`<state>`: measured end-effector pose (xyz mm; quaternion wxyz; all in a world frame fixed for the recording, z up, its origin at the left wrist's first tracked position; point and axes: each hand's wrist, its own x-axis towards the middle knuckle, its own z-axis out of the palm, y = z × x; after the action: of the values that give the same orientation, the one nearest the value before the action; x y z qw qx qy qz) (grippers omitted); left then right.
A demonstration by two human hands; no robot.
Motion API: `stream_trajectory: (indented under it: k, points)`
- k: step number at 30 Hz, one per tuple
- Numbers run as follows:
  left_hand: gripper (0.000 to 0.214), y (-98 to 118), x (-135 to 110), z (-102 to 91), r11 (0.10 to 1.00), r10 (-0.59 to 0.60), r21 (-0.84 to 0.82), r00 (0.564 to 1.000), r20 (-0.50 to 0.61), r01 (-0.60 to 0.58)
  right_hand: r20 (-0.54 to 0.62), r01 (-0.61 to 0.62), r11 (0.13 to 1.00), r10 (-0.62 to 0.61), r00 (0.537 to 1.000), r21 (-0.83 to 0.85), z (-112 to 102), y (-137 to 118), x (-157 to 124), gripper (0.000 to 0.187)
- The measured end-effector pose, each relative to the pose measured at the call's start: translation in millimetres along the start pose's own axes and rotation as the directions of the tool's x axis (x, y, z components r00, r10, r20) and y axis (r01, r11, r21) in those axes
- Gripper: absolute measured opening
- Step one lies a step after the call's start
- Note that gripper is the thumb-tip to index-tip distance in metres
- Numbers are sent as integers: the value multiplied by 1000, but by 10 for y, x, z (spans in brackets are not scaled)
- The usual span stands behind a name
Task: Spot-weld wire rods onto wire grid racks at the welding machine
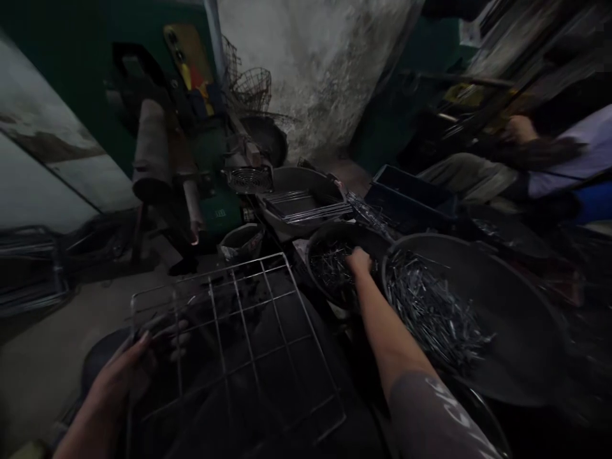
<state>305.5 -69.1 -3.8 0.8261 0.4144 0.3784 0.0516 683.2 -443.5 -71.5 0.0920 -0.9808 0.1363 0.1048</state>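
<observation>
Seemingly for steadiness, the left hand (128,364) grips the wire grid (241,310) by its left edge above the lap (268,335); the right hand (358,260), grip unclear, reaches the bowl (351,234) handily near the grid's right edge.

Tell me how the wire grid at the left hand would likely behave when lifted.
The wire grid is probably stiff, as its crossing rods form a flat, straight-edged panel. It is likely light for its size, being mostly open gaps. Lifted by the left hand alone, it may tip, since that hand is at one side.
</observation>
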Motion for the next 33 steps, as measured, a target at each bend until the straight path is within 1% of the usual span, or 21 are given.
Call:
stream_trajectory:
  k: [2, 5, 7, 8, 9, 10, 12, 14, 16, 18, 20, 21, 23, 24, 25, 26, 28, 29, 30, 31, 33]
  points:
    - [52, -25, -4, -31, 999, 26, -46, 997, 68, -23, 2, 22, 1000, -22, 1000, -19, -134, -89, -73, 30]
    - [44, -62, -44, -92, 991, 104, -102, 987, 120, -92, -23, 95, 995, -96, 995, -40, -393, -115, -205, 37]
    - [39, -78, -80, -130, 983, 141, -137, 977, 161, -119, -100, 224, 974, -222, 970, 9, -587, -103, -325, 37]
    - [37, -84, -97, -147, 980, 153, -152, 970, 188, -125, -141, 301, 950, -288, 947, 81, -682, -107, -414, 37]
    - [36, -88, -112, -162, 977, 168, -166, 962, 213, -134, -176, 377, 908, -348, 921, 180, -772, -127, -530, 38]
    - [36, -92, -125, -173, 974, 184, -176, 955, 234, -144, -200, 440, 849, -395, 897, 292, -851, -165, -675, 38]
    - [36, -100, -142, -188, 969, 205, -188, 943, 264, -159, -224, 526, 689, -484, 846, 498, -961, -303, -1042, 37]
    - [35, -109, -152, -190, 967, 216, -193, 936, 278, -166, -256, 601, 526, -586, 769, 601, -998, -508, -1459, 34]
    - [35, -117, -164, -185, 967, 221, -192, 932, 287, -169, -251, 648, 401, -691, 678, 647, -968, -740, -1854, 32]
    - [37, -124, -182, -179, 965, 229, -194, 928, 295, -176, -182, 646, 333, -781, 597, 687, -899, -956, -2169, 34]
    - [38, -130, -205, -183, 962, 242, -200, 921, 305, -187, -103, 624, 316, -835, 541, 715, -824, -1127, -2382, 36]
    - [38, -134, -216, -190, 959, 251, -205, 917, 309, -193, -90, 628, 313, -847, 524, 713, -792, -1191, -2452, 37]
    - [37, -139, -233, -213, 956, 261, -213, 911, 318, -200, -103, 661, 304, -859, 502, 686, -743, -1278, -2539, 36]
    - [37, -142, -237, -229, 955, 264, -217, 909, 321, -201, -120, 691, 285, -872, 475, 664, -724, -1302, -2567, 34]
    - [37, -144, -238, -246, 954, 267, -222, 908, 324, -201, -140, 730, 248, -893, 427, 637, -706, -1315, -2588, 32]
    - [36, -146, -235, -263, 952, 271, -230, 906, 326, -202, -157, 769, 197, -920, 360, 609, -686, -1317, -2607, 29]
    - [35, -148, -226, -293, 948, 278, -247, 902, 331, -201, -176, 823, 71, -963, 203, 563, -632, -1299, -2635, 25]
    - [34, -148, -222, -305, 946, 280, -255, 900, 333, -199, -184, 836, 15, -973, 138, 549, -595, -1284, -2642, 23]
    - [32, -147, -220, -314, 945, 280, -261, 899, 337, -196, -189, 841, -21, -977, 96, 541, -552, -1267, -2643, 22]
    - [31, -145, -220, -320, 945, 279, -264, 898, 341, -194, -191, 844, -40, -979, 74, 535, -503, -1252, -2636, 22]
    - [29, -139, -228, -323, 945, 282, -263, 893, 351, -195, -188, 859, -58, -981, 45, 509, -394, -1236, -2599, 21]
